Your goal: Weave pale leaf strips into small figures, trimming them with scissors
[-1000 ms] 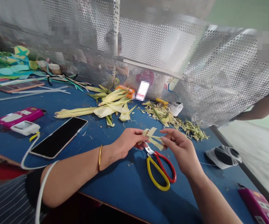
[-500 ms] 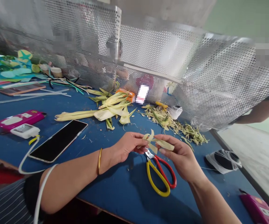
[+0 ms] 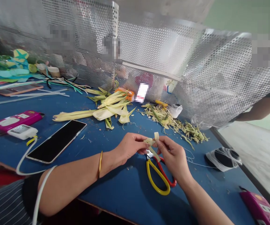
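Note:
Between my hands is a small folded piece of pale corn husk (image 3: 149,141), its strips sticking out up and down. My left hand (image 3: 133,145) pinches its left side between thumb and fingers. My right hand (image 3: 171,153) is closed on a strip at its right side, thumb against fingers. Just below lie scissors (image 3: 158,178) with one yellow and one red handle, flat on the blue table, blades partly hidden under my hands. Beyond my hands lies a bunch of corn husks (image 3: 109,109), and to its right a heap of husk scraps (image 3: 169,120).
A black phone (image 3: 57,141) and a magenta power bank (image 3: 17,119) lie left. A thread spool (image 3: 223,159) sits right, near another magenta device (image 3: 261,204). A perforated metal screen (image 3: 153,47) stands behind the table (image 3: 116,200). Another person's arm (image 3: 261,104) shows at right.
My right hand has shifted slightly left, closer to my left hand. The long strip that pointed right is now bent upright at my right fingertips. Thread from the spool shows more.

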### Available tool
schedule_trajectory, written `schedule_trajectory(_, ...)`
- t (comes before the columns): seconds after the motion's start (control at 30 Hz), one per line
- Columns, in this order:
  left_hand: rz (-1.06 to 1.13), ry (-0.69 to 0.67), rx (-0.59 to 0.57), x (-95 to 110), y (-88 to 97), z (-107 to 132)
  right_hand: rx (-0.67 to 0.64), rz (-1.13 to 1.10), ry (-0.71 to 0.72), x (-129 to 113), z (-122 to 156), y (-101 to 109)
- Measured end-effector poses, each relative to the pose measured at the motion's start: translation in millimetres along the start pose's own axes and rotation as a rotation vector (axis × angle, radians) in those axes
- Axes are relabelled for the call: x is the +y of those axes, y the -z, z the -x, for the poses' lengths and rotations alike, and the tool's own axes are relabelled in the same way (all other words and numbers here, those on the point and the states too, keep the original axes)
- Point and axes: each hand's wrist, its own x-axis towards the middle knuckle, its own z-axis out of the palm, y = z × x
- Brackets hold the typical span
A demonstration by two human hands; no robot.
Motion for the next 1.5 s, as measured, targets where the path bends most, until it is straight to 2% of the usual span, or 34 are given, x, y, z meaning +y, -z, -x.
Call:
schedule_trajectory(0.3, 0.023, 0.027, 0.018, -1.2, -0.3, -1.3, 0.112, -0.031, 0.018, -1.5, 1.2, -3.3)
schedule_trajectory(0.5, 0.048, 0.039, 0.025, -2.0, -1.6, -3.2, 0.03, -0.002, 0.009, -2.1, 1.5, -4.7)
schedule_trajectory(0.77, 0.06, 0.031, 0.045, -4.1, -0.1, -4.3, 0.044, -0.048, 0.031, -1.9, -1.3, -4.0)
schedule_trajectory(1.0, 0.041, 0.016, 0.055, -2.2, -1.6, -1.9, 0.083, 0.201, 0.116, 0.6, 0.4, -4.6)
schedule_trajectory(1.23, -0.094, -0.129, 0.08, -8.4, -3.8, -2.0, 0.193, 0.551, 0.271, -1.1, 3.8, -8.8)
schedule_trajectory(1.33, -0.175, -0.171, 0.082, -9.7, -4.1, -2.0, 0.221, 0.599, 0.327, 1.4, 4.0, -11.8)
schedule_trajectory(1.5, -0.216, -0.176, 0.114, -7.7, -4.8, -1.5, 0.195, 0.667, 0.448, 0.8, 5.3, -14.2)
